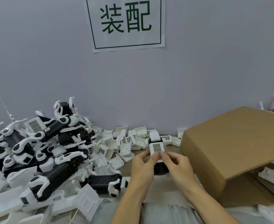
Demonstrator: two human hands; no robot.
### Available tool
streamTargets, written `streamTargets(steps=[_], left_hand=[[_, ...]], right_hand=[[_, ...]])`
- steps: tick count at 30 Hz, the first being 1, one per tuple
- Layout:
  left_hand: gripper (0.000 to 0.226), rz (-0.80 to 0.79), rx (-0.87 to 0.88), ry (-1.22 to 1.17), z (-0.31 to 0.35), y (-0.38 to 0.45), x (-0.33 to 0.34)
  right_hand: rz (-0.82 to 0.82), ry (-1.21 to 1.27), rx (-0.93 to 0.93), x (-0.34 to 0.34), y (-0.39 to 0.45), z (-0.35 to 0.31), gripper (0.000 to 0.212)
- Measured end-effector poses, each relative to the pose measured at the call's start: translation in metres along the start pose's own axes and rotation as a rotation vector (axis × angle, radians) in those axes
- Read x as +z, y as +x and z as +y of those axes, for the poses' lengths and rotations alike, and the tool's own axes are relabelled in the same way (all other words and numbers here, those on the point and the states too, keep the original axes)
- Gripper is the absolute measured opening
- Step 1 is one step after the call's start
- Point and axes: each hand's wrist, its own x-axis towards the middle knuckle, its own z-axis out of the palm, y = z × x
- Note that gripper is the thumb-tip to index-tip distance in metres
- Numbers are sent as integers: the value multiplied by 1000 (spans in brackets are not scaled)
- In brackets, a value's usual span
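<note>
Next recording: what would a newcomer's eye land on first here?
First, the heap of black-and-white plastic parts sprawling over the left of the table, and the white sign with two large green characters on the wall above. At centre, the left hand and right hand together hold a white grille-faced part, thumbs on its face, beside a cardboard box at the right.

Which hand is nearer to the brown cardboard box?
Right. The right hand holds the black and white part close beside the cardboard box; the left hand holds the same part on its far side.
</note>
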Motion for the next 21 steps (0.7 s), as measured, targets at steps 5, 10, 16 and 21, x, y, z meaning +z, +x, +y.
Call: streamTargets(steps=[5, 10, 16, 21], left_hand=[[12, 30, 20, 13, -3, 2, 0], [40, 47, -78, -204, -4, 6, 0], [50, -71, -139, -419, -2, 7, 1], [48, 36, -165, -303, -3, 7, 2]], right_hand=[[38, -146, -95, 2, 0, -1, 23], [92, -352, -157, 3, 0, 5, 21], [-12, -598, -198, 4, -4, 4, 71], [153, -461, -198, -2, -3, 0, 50]])
